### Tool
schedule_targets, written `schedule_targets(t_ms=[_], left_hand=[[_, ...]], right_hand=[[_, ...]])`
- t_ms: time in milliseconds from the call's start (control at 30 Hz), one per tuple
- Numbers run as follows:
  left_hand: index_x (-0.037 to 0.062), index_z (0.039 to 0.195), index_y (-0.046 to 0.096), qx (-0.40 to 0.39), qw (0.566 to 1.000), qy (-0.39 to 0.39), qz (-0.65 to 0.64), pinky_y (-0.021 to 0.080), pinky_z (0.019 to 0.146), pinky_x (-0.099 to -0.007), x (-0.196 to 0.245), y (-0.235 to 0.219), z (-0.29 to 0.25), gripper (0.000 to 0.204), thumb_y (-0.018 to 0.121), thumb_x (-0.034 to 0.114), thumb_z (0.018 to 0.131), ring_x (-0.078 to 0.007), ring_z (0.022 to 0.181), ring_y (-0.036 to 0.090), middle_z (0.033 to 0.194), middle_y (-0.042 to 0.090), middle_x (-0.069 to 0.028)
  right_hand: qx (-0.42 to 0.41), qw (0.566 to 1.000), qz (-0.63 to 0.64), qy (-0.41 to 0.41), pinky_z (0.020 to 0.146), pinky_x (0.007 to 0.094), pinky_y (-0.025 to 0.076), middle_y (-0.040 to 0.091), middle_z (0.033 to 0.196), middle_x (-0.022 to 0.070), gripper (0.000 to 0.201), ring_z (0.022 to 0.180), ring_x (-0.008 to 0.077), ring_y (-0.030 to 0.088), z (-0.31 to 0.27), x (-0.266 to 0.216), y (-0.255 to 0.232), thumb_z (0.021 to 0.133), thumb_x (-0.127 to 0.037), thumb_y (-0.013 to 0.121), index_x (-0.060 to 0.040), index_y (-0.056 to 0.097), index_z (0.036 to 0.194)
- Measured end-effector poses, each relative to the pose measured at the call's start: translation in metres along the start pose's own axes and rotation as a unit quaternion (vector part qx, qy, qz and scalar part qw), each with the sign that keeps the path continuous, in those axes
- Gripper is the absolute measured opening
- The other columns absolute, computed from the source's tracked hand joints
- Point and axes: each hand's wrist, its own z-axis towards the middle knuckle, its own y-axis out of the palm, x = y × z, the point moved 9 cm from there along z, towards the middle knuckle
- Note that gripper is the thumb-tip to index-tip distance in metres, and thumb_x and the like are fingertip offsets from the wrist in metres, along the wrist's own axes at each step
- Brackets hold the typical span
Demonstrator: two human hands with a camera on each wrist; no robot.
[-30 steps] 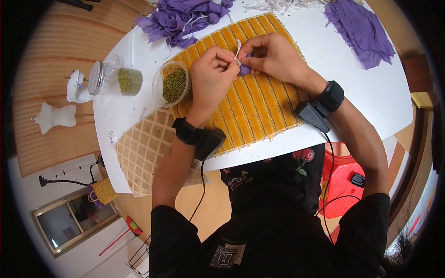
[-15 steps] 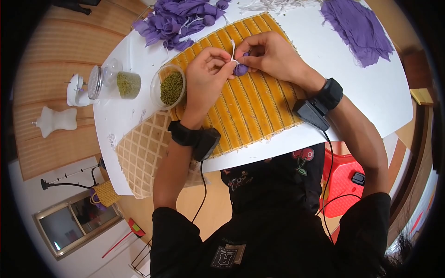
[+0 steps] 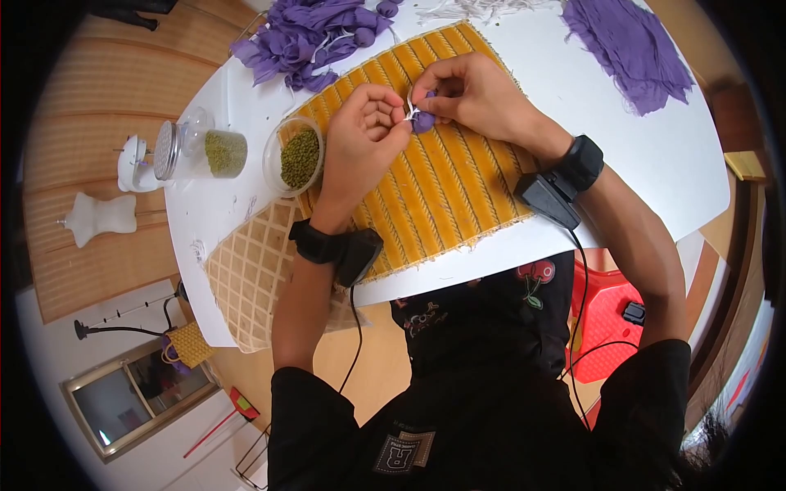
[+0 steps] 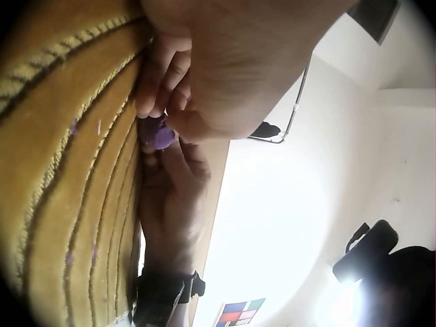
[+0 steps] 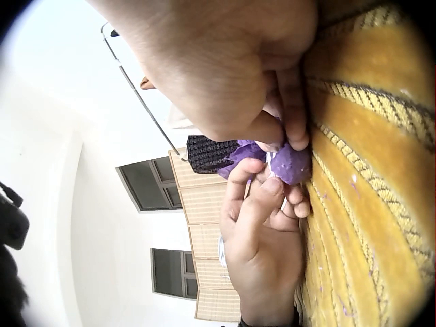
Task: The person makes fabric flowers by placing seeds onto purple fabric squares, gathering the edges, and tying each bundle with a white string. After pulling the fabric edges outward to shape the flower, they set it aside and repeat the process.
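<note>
A small purple cloth bundle (image 3: 423, 122) with white string (image 3: 412, 112) round its neck lies on the yellow striped mat (image 3: 442, 188). From the left side, my left hand (image 3: 364, 139) pinches the string between thumb and forefinger, its other fingers curled. My right hand (image 3: 475, 98) pinches string and cloth at the top of the bundle. In the right wrist view the round bundle (image 5: 291, 163) sits between both hands' fingertips, against the mat. The left wrist view shows the purple cloth (image 4: 161, 133) partly hidden by fingers.
A clear bowl of green beans (image 3: 300, 157) stands left of the mat, with a lidded jar (image 3: 225, 154) beyond it. Knotted purple cloth (image 3: 307, 37) lies at the back left, flat purple cloth (image 3: 630, 53) at the back right. White strings (image 3: 483, 8) lie between them.
The left hand has shifted slightly left and down, away from the right hand. The string's upright end has dropped toward the bundle. The right hand stays close to the bundle.
</note>
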Motion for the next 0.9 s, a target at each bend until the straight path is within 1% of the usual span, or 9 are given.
schedule_targets(t_ms=[233,300,500,600,667,700,767,800,900], left_hand=[[-0.0025,0.106,0.053,0.006,1.0,-0.001,0.014,0.047,0.061,-0.0181,0.001,0.0,-0.001,0.027,0.061,-0.009,0.082,-0.0061,0.075,0.055,0.089,0.05,-0.0013],[-0.0019,0.101,0.057,0.01,1.0,-0.013,0.004,0.043,0.06,-0.0143,-0.001,0.0,-0.001,0.021,0.064,-0.006,0.082,-0.0026,0.071,0.052,0.085,0.053,0.0003],[-0.0042,0.092,0.062,0.029,0.997,-0.034,0.055,0.042,0.055,-0.016,-0.003,-0.004,-0.003,0.01,0.067,-0.001,0.084,-0.0034,0.062,0.055,0.074,0.062,-0.0018],[-0.0038,0.091,0.063,0.034,0.997,-0.04,0.058,0.042,0.054,-0.0156,-0.003,-0.005,-0.003,0.009,0.068,0.0,0.084,-0.0031,0.06,0.054,0.071,0.062,-0.0014],[-0.0035,0.091,0.063,0.031,0.997,-0.039,0.059,0.041,0.054,-0.0154,-0.003,-0.004,-0.004,0.009,0.068,0.0,0.084,-0.0027,0.06,0.054,0.071,0.062,-0.001],[-0.0032,0.09,0.063,0.029,0.997,-0.037,0.06,0.041,0.054,-0.0152,-0.003,-0.003,-0.004,0.009,0.069,0.0,0.084,-0.0023,0.06,0.053,0.071,0.062,-0.0006],[-0.003,0.09,0.063,0.022,0.998,-0.027,0.06,0.04,0.054,-0.0149,-0.005,-0.002,-0.004,0.009,0.069,0.0,0.084,-0.0016,0.06,0.053,0.07,0.061,-0.0002],[-0.0028,0.089,0.063,0.014,0.998,-0.017,0.061,0.04,0.054,-0.0147,-0.004,0.0,-0.004,0.009,0.069,0.0,0.084,-0.001,0.06,0.052,0.07,0.061,0.0002],[-0.0021,0.086,0.063,0.018,0.997,-0.01,0.07,0.038,0.053,-0.0147,-0.002,0.001,-0.004,0.007,0.069,0.0,0.084,0.0002,0.06,0.05,0.068,0.06,0.0018]], right_hand=[[0.0,1.0,0.004,0.005,0.067,0.0266,0.053,0.07,0.082,0.01,0.012,0.071,0.0146,0.066,0.0,0.002,0.0,0.081,0.001,0.067,0.0029,0.07,0.093],[0.001,1.0,0.0,-0.006,0.067,0.0268,0.053,0.07,0.082,0.0099,0.012,0.071,0.0147,0.065,0.001,0.002,0.001,0.081,0.001,0.067,0.0029,0.07,0.092],[0.002,1.0,0.0,-0.007,0.067,0.0274,0.052,0.069,0.081,0.0088,0.012,0.07,0.014,0.064,0.001,0.004,0.0,0.082,0.0,0.066,0.0024,0.07,0.093],[-0.008,1.0,0.013,0.028,0.066,0.0278,0.051,0.068,0.082,0.0079,0.016,0.069,0.0148,0.063,0.0,0.005,0.001,0.081,0.001,0.066,0.0005,0.069,0.096],[0.029,0.993,-0.08,-0.082,0.067,0.0313,0.051,0.066,0.089,0.009,0.022,0.072,0.0203,0.064,-0.002,-0.02,-0.006,0.077,0.002,0.066,-0.0028,0.069,0.099],[0.028,0.993,-0.081,-0.082,0.067,0.0313,0.051,0.066,0.089,0.009,0.022,0.072,0.0203,0.064,-0.002,-0.02,-0.006,0.077,0.002,0.066,-0.0028,0.069,0.099],[0.047,0.945,-0.196,-0.259,0.07,0.0355,0.051,0.064,0.099,0.0093,0.025,0.078,0.0268,0.064,-0.01,-0.049,-0.002,0.073,0.001,0.068,-0.0058,0.07,0.097],[0.046,0.945,-0.196,-0.259,0.07,0.0355,0.051,0.064,0.099,0.0093,0.025,0.078,0.0268,0.064,-0.011,-0.049,-0.003,0.073,0.001,0.068,-0.0058,0.07,0.097],[0.014,0.92,-0.288,-0.265,0.072,0.0386,0.051,0.062,0.1,0.0082,0.02,0.081,0.0297,0.063,-0.015,-0.055,0.003,0.073,-0.004,0.07,-0.006,0.069,0.093]])
